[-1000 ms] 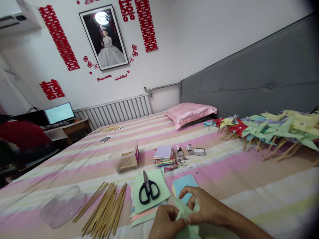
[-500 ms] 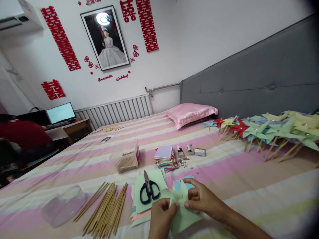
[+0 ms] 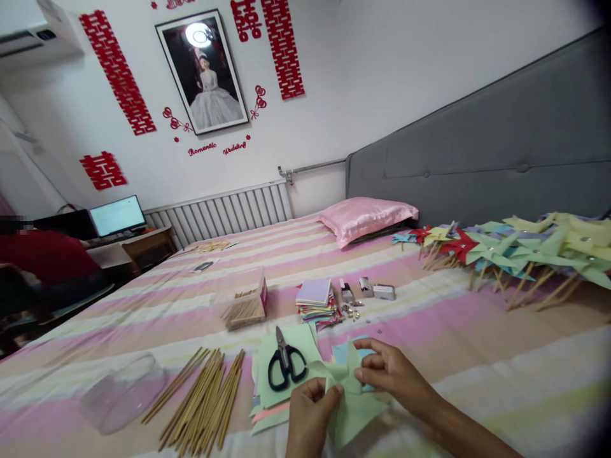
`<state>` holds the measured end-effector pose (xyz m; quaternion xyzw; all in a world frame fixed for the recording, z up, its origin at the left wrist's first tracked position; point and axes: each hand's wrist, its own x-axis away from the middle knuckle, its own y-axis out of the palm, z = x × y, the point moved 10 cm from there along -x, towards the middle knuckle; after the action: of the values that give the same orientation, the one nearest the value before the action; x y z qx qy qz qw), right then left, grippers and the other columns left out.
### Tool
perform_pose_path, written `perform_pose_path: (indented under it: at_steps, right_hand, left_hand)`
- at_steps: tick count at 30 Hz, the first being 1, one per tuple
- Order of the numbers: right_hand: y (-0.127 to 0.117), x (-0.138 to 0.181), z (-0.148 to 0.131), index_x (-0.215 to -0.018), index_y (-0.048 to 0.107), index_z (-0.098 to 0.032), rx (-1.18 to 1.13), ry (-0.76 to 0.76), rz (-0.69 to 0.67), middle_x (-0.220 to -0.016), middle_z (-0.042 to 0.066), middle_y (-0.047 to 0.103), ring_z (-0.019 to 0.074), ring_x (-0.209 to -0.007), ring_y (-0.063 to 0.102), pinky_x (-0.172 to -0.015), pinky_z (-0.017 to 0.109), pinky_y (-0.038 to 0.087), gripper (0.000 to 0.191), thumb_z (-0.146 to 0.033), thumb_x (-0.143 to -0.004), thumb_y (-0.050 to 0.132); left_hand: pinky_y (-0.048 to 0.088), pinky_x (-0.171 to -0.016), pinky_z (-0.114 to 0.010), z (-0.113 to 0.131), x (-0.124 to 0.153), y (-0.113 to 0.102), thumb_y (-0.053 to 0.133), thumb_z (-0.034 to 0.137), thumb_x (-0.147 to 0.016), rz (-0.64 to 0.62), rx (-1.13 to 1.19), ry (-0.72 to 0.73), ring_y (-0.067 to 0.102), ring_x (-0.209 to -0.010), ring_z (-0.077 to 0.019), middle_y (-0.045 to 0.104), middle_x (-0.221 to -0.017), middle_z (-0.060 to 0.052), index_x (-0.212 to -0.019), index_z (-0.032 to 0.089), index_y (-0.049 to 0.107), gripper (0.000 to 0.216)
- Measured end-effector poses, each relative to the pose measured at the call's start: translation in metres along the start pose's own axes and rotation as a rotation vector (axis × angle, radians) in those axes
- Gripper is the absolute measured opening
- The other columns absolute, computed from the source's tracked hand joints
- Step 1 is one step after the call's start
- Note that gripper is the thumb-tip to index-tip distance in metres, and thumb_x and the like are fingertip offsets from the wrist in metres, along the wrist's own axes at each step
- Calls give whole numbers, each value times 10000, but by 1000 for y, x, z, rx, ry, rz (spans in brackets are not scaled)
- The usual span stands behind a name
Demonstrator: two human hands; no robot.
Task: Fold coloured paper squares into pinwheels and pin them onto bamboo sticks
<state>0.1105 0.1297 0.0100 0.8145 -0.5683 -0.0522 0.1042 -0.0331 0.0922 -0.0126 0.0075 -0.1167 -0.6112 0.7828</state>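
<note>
Both my hands hold a light green paper sheet (image 3: 352,407) at the bottom middle, its flaps folded up toward the centre. My left hand (image 3: 310,413) pinches the sheet's left part. My right hand (image 3: 391,375) pinches a folded flap near the centre. Black-handled scissors (image 3: 285,364) lie on green paper squares (image 3: 305,346) just left of my hands. A blue paper square (image 3: 341,352) peeks out behind the folded sheet.
Wooden sticks (image 3: 203,401) and a clear plastic tub (image 3: 121,394) lie at the left on the striped bed (image 3: 477,343). A stack of coloured paper (image 3: 315,300), small metal parts (image 3: 351,310), a stick box (image 3: 245,305), finished pinwheels (image 3: 515,251) and a pink pillow (image 3: 365,216) lie beyond. A person in red (image 3: 42,261) sits far left.
The green sheet has been raised from low at the frame's edge and its flaps folded up toward the centre. My right hand has shifted slightly right; the left stays pinched.
</note>
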Motion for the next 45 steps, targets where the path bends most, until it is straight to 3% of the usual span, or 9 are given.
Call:
perform_pose_path:
  at_steps: [6,9,11,14,18,22,28,36,45]
  right_hand:
    - [-18,2,-20,-978,520,-159,42,-123,143,-743,19,628,156,-651,601,-605,267,452,429,-357,-632,680]
    - [-21,9,-37,-927,534,-162,113,-240,201,-648,-19,558,118,-558,546,-534,232,435,319,-355,-697,641]
    - [-9,14,-42,-848,554,-156,188,-266,134,-533,-45,503,100,-459,492,-454,211,405,229,-344,-728,609]
    - [25,23,-33,-812,601,-150,324,-218,-126,-507,-24,569,94,-396,499,-420,197,394,128,-247,-732,577]
    - [52,34,-23,-949,661,-196,502,-235,-299,-628,8,678,119,-494,598,-494,193,433,280,-123,-710,534]
    - [52,33,-24,-975,688,-221,545,-301,-256,-719,19,713,130,-549,623,-543,200,464,312,-124,-708,558]
    - [45,25,-21,-771,730,-177,446,-269,-168,-636,29,695,143,-515,625,-512,200,456,123,-215,-723,623]
    - [39,19,-13,-682,656,-130,165,-153,-92,-616,3,622,102,-445,582,-443,177,404,209,-337,-712,656]
    - [23,12,6,-676,562,-143,200,-82,37,-443,-16,567,107,-390,514,-389,178,281,270,-404,-728,606]
  left_hand:
    - [338,-433,-208,-4,-2,-7,781,300,-447,42,52,-24,474,-390,-104,599,-417,-27,-468,94,645,247]
    - [365,-445,-212,-7,-3,-15,764,273,-489,90,108,-58,505,-408,-116,598,-414,-13,-506,102,654,204]
    - [386,-459,-214,-5,-1,-19,750,247,-525,115,163,-75,523,-418,-120,602,-421,-3,-532,112,650,168]
    - [414,-477,-219,1,4,-19,720,205,-581,128,254,-83,552,-444,-129,614,-455,3,-579,126,640,113]
    - [441,-504,-225,4,10,-14,670,157,-634,123,359,-116,605,-538,-155,631,-522,2,-638,139,630,44]
    - [470,-548,-249,-3,10,-9,658,139,-647,102,412,-162,629,-590,-179,640,-552,-16,-654,130,622,37]
    - [459,-520,-251,0,11,0,679,159,-627,60,424,-160,616,-552,-179,646,-558,-34,-632,115,627,68]
    - [370,-431,-187,-4,6,-6,761,229,-530,120,377,-89,492,-423,-87,560,-443,34,-512,145,557,222]
    - [329,-411,-164,-6,4,-7,788,317,-468,156,274,-36,470,-408,-79,597,-439,-9,-545,100,658,264]
